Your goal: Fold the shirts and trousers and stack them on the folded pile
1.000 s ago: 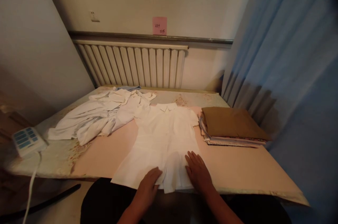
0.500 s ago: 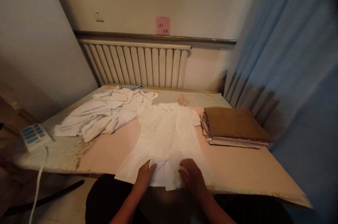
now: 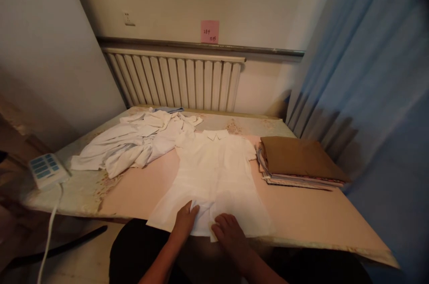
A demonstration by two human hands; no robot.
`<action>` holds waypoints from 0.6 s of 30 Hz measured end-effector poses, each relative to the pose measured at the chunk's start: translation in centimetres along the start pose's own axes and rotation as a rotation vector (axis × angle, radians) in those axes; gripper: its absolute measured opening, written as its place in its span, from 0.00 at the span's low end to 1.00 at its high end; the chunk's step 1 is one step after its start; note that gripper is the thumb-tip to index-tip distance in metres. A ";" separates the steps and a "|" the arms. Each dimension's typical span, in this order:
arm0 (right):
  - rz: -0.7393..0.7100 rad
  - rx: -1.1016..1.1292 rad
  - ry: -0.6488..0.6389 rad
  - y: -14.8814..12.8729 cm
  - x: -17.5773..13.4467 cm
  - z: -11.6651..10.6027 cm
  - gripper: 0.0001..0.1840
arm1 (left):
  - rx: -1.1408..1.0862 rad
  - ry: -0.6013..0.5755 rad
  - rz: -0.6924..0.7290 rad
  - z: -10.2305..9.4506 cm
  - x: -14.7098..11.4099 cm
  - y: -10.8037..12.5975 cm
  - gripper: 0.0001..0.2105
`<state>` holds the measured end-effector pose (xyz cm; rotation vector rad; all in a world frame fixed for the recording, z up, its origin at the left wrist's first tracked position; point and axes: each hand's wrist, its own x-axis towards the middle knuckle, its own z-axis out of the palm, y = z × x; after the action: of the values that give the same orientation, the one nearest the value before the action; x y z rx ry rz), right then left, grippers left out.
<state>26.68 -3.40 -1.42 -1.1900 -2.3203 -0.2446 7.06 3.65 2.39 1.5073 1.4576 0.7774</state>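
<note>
Pinching the white shirt [image 3: 214, 168] near its hem with the fingers of our left hand [image 3: 185, 220], we curl our right hand [image 3: 231, 234] at the front placket [image 3: 214, 201], but cannot tell whether its fingers grip. The shirt lies spread on the pink-covered counter [image 3: 311, 215], between crumpled white garments [image 3: 134, 141] and a folded stack [image 3: 303, 159].

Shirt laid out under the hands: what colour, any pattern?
The shirt is white, no pattern visible; best seen in the head view.
</note>
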 end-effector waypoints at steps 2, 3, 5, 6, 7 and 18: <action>0.008 0.006 -0.009 -0.2 0.1 -0.3 0.06 | 0.003 0.002 -0.003 0.0 0.0 0.1 0.19; 0.017 0.013 -0.014 -0.2 0.2 -0.4 0.06 | 0.003 0.001 -0.002 -0.1 0.0 0.2 0.19; 0.031 0.030 -0.023 -0.3 0.4 -0.7 0.04 | 0.002 -0.003 0.001 -0.1 -0.1 0.4 0.19; 0.034 0.038 -0.027 -0.4 0.5 -0.8 0.03 | 0.002 -0.005 0.002 -0.1 -0.2 0.6 0.19; 0.038 0.043 -0.033 -0.4 0.6 -0.9 0.02 | 0.003 -0.004 0.002 -0.2 -0.2 0.8 0.19; 0.089 0.057 -0.065 -0.7 1.3 -1.2 0.07 | 0.135 0.010 0.088 -0.3 -1.1 3.4 0.15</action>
<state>25.98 -3.39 0.34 -1.2865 -2.3066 -0.1085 8.18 2.85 5.69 1.6815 1.4843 0.7517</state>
